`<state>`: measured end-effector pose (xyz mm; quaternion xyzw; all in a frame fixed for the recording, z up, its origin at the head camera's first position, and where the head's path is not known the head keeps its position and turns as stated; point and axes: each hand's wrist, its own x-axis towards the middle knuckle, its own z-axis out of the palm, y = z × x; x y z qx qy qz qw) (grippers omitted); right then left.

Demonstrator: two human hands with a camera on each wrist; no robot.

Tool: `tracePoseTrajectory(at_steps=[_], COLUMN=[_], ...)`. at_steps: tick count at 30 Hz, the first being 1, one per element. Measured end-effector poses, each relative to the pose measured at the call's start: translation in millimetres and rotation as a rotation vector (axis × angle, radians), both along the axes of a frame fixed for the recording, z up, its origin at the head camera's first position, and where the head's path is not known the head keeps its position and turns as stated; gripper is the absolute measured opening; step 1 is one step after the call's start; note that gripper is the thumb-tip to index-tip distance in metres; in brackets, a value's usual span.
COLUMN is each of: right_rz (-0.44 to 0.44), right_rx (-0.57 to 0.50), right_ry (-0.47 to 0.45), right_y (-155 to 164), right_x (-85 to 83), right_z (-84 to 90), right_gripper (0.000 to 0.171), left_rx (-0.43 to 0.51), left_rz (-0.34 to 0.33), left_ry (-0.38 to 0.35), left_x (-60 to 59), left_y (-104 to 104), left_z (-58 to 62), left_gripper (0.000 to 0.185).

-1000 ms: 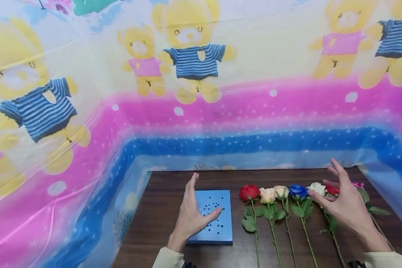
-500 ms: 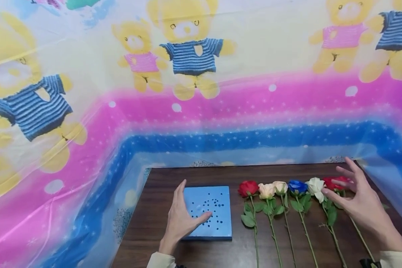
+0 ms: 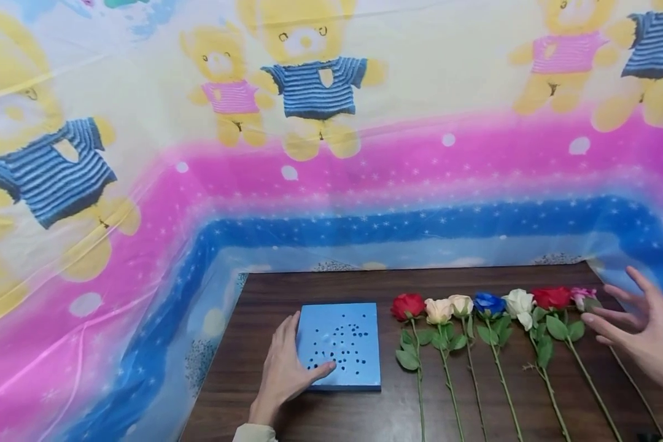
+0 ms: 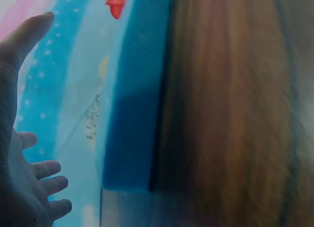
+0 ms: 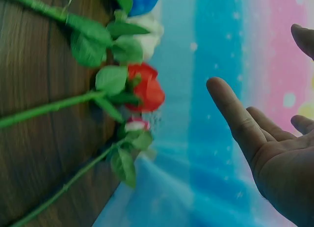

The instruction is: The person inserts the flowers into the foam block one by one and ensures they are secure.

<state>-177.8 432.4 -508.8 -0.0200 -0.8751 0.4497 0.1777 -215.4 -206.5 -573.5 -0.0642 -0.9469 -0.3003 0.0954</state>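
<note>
A blue foam block (image 3: 344,376) dotted with small dark holes lies flat on the table. My left hand (image 3: 283,372) hovers over the block's left edge, its fingers along that side and its thumb above the near corner; the left wrist view shows a gap between hand and block. To the right lie several long-stemmed artificial roses, among them a red one (image 3: 407,306), a blue one (image 3: 489,303) and a white one (image 3: 519,306). My right hand (image 3: 645,334) is spread in the air just right of a small pink flower (image 3: 582,297), holding nothing.
The dark wooden table (image 3: 276,288) bears the block and a row of flowers, blooms towards the back and stems towards me. Two cream roses (image 3: 439,311) and a second red rose (image 3: 551,298) lie in that row. A printed bear curtain (image 3: 331,202) hangs behind the table.
My left hand has moved left and slightly down, off the block's middle to its left edge. My right hand has swung right, uncovering the second red rose and the pink flower.
</note>
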Motion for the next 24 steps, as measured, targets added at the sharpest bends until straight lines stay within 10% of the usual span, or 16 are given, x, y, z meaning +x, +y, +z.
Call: tracePoseTrajectory(at_steps=[24], right_rz=[-0.141], right_rx=[-0.027], right_ry=[-0.149], right_y=[35.2], right_x=[18.3], right_z=[-35.5], right_gripper=[0.115], left_rx=[-0.121], left_rz=[-0.013], left_ry=[-0.169], left_x=[-2.5], left_y=[-23.9], left_z=[-37.0], left_gripper=[0.145])
